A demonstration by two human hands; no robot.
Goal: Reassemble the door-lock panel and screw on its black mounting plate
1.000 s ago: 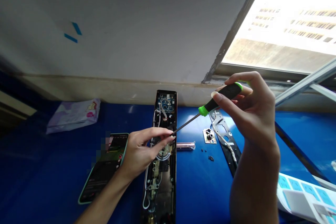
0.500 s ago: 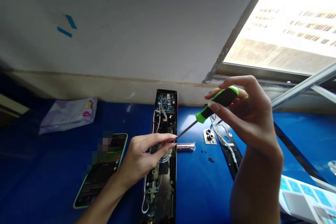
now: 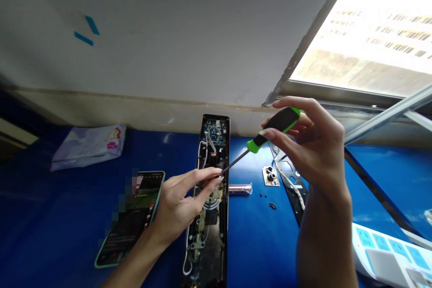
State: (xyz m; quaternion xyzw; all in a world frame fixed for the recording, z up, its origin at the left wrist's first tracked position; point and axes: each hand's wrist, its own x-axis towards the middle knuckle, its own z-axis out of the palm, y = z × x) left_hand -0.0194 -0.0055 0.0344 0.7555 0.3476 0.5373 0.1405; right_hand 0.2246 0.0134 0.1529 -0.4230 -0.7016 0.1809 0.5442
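Note:
My right hand grips a screwdriver by its black and green handle. Its shaft slants down to the left. At the tip, the thumb and forefinger of my left hand are pinched together; anything small between them is hidden. Both fingertips and tip are above a long black housing, open-faced, with metal parts and white wires inside. A blue circuit board fills its far end. Against the housing's right side lies a pinkish cylinder.
Several small dark screws and a small square board lie to the right, near a black panel with a white cable. A phone and a soft pack lie left. A white power strip is at right.
Both hands have shifted slightly, with the screwdriver moving a little left and its tip slightly up. The loose parts on the table lie as before.

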